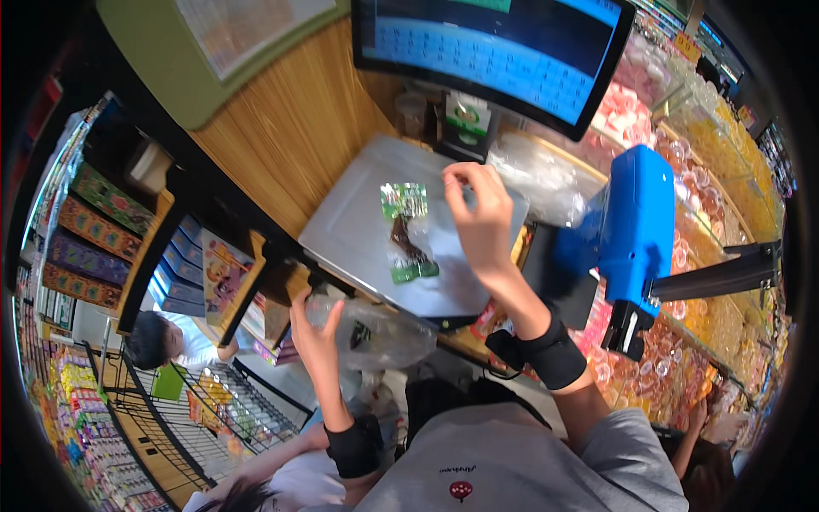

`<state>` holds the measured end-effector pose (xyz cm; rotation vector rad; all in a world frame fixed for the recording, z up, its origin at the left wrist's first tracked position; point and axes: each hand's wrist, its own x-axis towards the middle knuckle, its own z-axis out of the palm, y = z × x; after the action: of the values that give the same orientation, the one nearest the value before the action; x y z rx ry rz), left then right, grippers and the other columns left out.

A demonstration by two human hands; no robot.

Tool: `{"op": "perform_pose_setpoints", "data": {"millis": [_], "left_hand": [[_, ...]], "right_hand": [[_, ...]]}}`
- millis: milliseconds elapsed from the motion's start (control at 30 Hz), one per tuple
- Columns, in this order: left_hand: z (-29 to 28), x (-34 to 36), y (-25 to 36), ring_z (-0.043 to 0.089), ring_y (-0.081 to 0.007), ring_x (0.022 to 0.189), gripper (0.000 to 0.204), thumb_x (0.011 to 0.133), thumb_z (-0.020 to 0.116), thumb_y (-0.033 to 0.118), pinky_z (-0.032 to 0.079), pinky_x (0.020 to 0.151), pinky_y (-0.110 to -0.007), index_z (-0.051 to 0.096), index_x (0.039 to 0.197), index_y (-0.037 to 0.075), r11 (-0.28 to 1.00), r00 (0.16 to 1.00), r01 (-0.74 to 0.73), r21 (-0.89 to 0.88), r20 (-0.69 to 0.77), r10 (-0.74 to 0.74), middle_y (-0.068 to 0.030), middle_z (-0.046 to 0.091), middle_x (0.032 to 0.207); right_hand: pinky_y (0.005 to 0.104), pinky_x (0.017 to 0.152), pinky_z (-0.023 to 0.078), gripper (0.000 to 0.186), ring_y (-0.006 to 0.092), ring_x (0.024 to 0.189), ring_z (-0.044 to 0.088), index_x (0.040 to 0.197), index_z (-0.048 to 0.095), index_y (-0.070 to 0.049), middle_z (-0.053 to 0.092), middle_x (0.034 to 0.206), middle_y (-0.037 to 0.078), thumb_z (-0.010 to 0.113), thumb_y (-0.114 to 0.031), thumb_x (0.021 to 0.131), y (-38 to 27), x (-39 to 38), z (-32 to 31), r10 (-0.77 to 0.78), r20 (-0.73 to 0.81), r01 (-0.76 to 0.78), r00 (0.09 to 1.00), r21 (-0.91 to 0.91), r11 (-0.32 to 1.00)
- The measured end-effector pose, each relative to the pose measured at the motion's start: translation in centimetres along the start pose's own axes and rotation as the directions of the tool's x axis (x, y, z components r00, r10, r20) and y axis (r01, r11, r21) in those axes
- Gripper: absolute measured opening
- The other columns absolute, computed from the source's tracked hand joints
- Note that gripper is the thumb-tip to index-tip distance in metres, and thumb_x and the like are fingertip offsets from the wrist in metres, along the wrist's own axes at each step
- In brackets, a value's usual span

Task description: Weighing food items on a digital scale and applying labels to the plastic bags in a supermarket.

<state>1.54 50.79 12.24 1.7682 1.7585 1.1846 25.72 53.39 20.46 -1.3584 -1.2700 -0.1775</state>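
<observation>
A slim transparent packet with green ends and dark brown contents (pixel 411 239) lies flat on the grey metal plate of a weighing scale (pixel 350 218). My right hand (pixel 482 209) hovers over the plate, to the right of the packet and apart from it. Its fingers are curled, with thumb and forefinger tips close together and nothing visible between them. Lower left of the scale is my left hand (pixel 316 334), thumb and forefinger spread, holding nothing I can see. Beside it is a clear plastic bag (pixel 388 337) with something green inside; whether they touch is unclear.
A lit screen (pixel 490 51) stands behind the scale. On the right, a blue device (pixel 636 230) on a dark arm stands before bins of wrapped sweets (pixel 717 196). Clear plastic bags (pixel 542 175) lie behind the plate. A person (pixel 166 337) and a wire cart (pixel 183 410) are at left.
</observation>
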Motion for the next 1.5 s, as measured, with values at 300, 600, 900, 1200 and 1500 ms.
{"op": "perform_pose_setpoints", "data": {"millis": [300,600,900,1200,1500], "left_hand": [[3.5,2.4,-1.1,0.04,-0.0028,0.056,0.017,0.079,0.064,0.017,0.029,0.054,-0.019,0.064,0.08,0.0,0.898,0.915,0.303,-0.319,0.362,-0.18,0.0021,0.056,0.065],[3.9,-0.2,-0.9,0.028,0.002,0.041,0.012,0.082,0.06,0.016,0.017,0.038,-0.016,0.063,0.084,0.004,0.847,0.888,0.403,-0.346,0.372,-0.27,0.0061,0.055,0.066],[3.0,-2.5,-0.3,0.03,0.0005,0.046,0.013,0.081,0.062,0.016,0.019,0.04,-0.018,0.063,0.084,0.003,0.8,0.864,0.467,-0.378,0.386,-0.322,0.0065,0.053,0.068],[2.1,-3.1,-1.3,0.049,-0.0054,0.068,0.014,0.08,0.061,0.014,0.038,0.064,-0.019,0.063,0.085,0.001,0.843,0.906,0.395,-0.365,0.304,-0.293,-0.0004,0.061,0.078],[2.1,-3.8,1.2,0.04,-0.0019,0.048,0.018,0.077,0.066,0.019,0.027,0.041,-0.018,0.061,0.088,0.005,0.919,0.939,0.256,-0.299,0.301,-0.164,0.001,0.059,0.073]], "right_hand": [[0.0344,0.048,0.044,0.007,0.0277,0.05,0.056,0.072,0.062,-0.005,0.055,0.055,0.011,0.063,-0.012,0.072,4.7,-14.3,-8.7,0.459,0.532,-0.362,0.712,-0.282,0.889],[0.0344,0.038,0.041,0.028,0.0242,0.038,0.052,0.068,0.051,-0.006,0.051,0.044,0.009,0.059,-0.03,0.08,5.5,-23.5,-5.3,0.202,0.505,0.066,0.839,-0.464,0.883],[0.032,0.04,0.041,0.01,0.0207,0.048,0.053,0.077,0.051,-0.002,0.05,0.055,0.008,0.054,-0.008,0.069,5.1,-23.9,-5.7,-0.139,0.765,0.439,0.629,-0.201,0.876],[0.0215,0.039,0.029,0.018,0.0054,0.042,0.038,0.074,0.054,-0.002,0.043,0.051,-0.003,0.056,-0.015,0.085,10.2,-21.4,-14.6,0.809,0.121,-0.804,0.575,-0.097,0.586],[0.0234,0.039,0.032,0.02,0.0065,0.043,0.042,0.069,0.048,-0.003,0.053,0.055,0.004,0.061,-0.012,0.081,24.1,-27.0,-25.1,0.639,-0.032,-0.591,0.769,-0.417,0.69]]}}
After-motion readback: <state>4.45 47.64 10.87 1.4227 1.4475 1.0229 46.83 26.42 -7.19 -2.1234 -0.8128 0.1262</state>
